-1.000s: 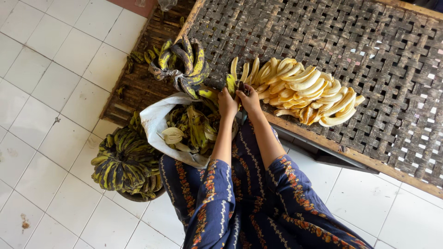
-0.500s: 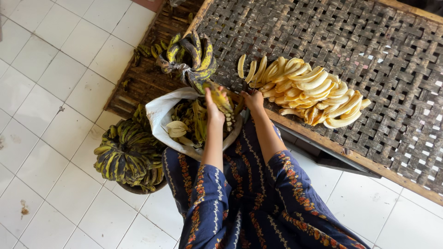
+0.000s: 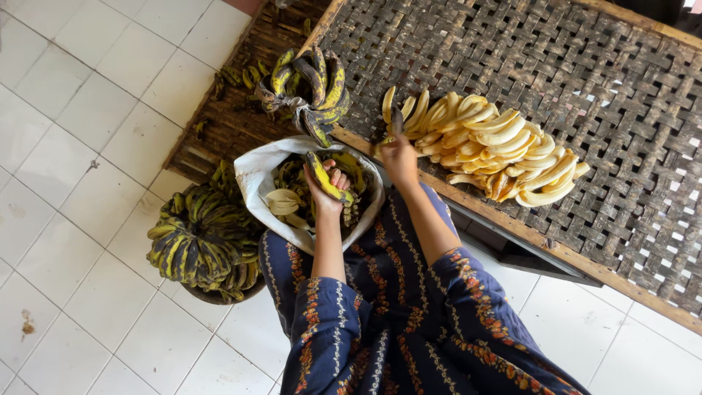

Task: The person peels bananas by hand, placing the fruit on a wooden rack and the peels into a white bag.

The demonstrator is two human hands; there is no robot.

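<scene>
Head view: banana bunch (image 3: 311, 91) beside white sack (image 3: 256, 175)

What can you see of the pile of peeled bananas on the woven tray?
The pile of peeled bananas is pale yellow and skinless, with some browner pieces low in the middle. The curved fruits overlap in a loose fan along the near edge of the woven tray. The right hand touches the pile's left end.

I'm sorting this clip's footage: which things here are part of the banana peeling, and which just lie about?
In the job:
left hand, its grip on a banana peel
white sack of peels
right hand at the pile of peeled bananas
woven tray under the pile

Lying about:
bunch of unpeeled bananas
basket of bananas on the tiled floor
</scene>
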